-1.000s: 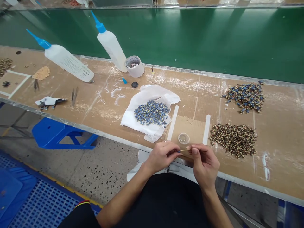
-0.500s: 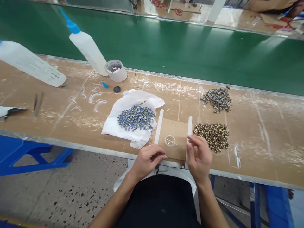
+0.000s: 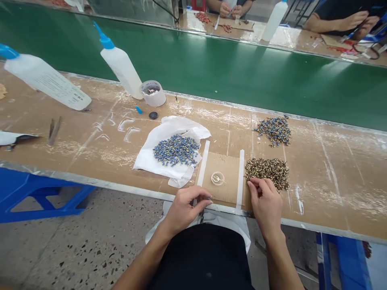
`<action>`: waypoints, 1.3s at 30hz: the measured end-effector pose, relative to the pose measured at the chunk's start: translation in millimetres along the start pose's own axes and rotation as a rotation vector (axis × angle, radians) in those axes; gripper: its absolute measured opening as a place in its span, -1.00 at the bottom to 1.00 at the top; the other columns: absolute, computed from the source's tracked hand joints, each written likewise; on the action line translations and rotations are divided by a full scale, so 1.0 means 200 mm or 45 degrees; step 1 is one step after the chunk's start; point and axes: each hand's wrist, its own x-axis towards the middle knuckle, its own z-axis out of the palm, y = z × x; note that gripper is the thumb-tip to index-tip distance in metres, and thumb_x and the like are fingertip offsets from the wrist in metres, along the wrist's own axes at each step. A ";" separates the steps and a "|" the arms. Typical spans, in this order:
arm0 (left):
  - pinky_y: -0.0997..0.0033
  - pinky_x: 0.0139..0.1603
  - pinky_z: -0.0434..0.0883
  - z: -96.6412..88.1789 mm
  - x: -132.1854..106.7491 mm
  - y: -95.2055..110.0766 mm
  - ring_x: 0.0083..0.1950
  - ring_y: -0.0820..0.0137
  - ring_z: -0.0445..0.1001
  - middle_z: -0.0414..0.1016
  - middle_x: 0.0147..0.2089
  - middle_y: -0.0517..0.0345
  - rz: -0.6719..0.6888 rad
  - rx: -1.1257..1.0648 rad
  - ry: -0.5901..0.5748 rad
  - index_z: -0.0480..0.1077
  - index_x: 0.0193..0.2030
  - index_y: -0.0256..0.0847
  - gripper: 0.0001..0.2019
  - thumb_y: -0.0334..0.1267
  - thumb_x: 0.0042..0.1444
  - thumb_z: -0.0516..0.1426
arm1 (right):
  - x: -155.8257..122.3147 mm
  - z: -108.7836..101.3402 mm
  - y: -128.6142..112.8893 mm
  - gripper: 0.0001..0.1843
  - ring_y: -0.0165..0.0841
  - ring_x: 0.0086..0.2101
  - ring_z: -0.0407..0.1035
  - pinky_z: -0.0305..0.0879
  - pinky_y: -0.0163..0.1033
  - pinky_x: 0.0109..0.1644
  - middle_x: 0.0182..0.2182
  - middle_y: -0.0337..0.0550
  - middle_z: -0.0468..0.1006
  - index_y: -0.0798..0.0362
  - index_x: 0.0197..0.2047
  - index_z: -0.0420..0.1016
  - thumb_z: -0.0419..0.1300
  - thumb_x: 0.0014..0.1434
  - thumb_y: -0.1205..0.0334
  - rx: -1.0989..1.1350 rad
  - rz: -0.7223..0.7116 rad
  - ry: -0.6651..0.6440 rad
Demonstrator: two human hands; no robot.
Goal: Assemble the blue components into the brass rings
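Note:
My left hand (image 3: pixel 191 203) is at the front edge of the cardboard pad (image 3: pixel 226 193), thumb and forefinger pinched together on something too small to make out. My right hand (image 3: pixel 266 201) has its fingertips together at the lower left edge of a pile of small dark brown and gold pieces (image 3: pixel 269 169); what they hold, if anything, is hidden. Between the hands, a small round clear dish (image 3: pixel 217 178) with a thin stick in it sits on the pad. Left of the pad, small blue and yellow pieces (image 3: pixel 175 149) lie heaped on white paper (image 3: pixel 148 157).
Behind the brown pile lies a heap of blue-and-gold pieces (image 3: pixel 274 129). White bottles with blue nozzles (image 3: pixel 123 70) and a tape roll (image 3: pixel 153 93) stand at the back left. A green belt (image 3: pixel 242 68) runs beyond the bench. Across it, other people's hands (image 3: pixel 231 10) are at work.
My right hand has moved right, from the pad's right strip to the brown pile, and its fingers have come together. The left hand stays nearly in place. The camera view has tilted up slightly.

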 end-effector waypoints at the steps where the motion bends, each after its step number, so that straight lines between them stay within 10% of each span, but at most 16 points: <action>1: 0.53 -0.33 0.34 0.00 0.00 0.01 -0.38 0.49 0.43 0.54 -0.36 0.17 0.002 -0.002 0.006 0.51 -0.26 -0.25 -0.96 -0.34 0.21 0.23 | 0.00 0.00 0.00 -0.76 -0.31 -0.36 0.41 0.31 -0.20 -0.26 -0.28 -0.14 0.52 0.04 -0.22 0.49 0.10 0.36 0.09 -0.006 -0.017 0.003; 9: 0.47 -0.22 0.41 0.04 0.01 0.13 -0.29 0.42 0.52 0.60 -0.30 0.09 0.027 -0.015 0.050 0.54 -0.21 -0.28 -0.94 -0.39 0.22 0.21 | -0.04 -0.08 -0.10 -0.85 -0.31 -0.36 0.47 0.39 -0.20 -0.22 -0.34 -0.14 0.59 0.04 -0.22 0.54 0.27 0.23 0.14 0.439 0.059 0.139; 16: 0.46 -0.27 0.41 0.05 0.02 0.21 -0.33 0.43 0.49 0.57 -0.34 0.10 0.133 0.026 0.136 0.54 -0.21 -0.28 -0.94 -0.38 0.22 0.22 | -0.15 -0.09 -0.41 -0.90 -0.37 -0.35 0.50 0.46 -0.30 -0.28 -0.35 -0.19 0.58 0.01 -0.24 0.53 0.32 0.20 0.19 1.172 0.316 -0.124; 39: 0.44 -0.21 0.45 0.04 0.01 0.20 -0.23 0.40 0.52 0.56 -0.25 0.07 0.144 0.054 0.157 0.54 -0.16 -0.23 -0.85 -0.40 0.30 0.11 | -0.18 -0.04 -0.45 -0.92 -0.36 -0.32 0.39 0.38 -0.28 -0.25 -0.30 -0.17 0.46 0.02 -0.26 0.47 0.23 0.28 0.21 1.249 0.233 -0.315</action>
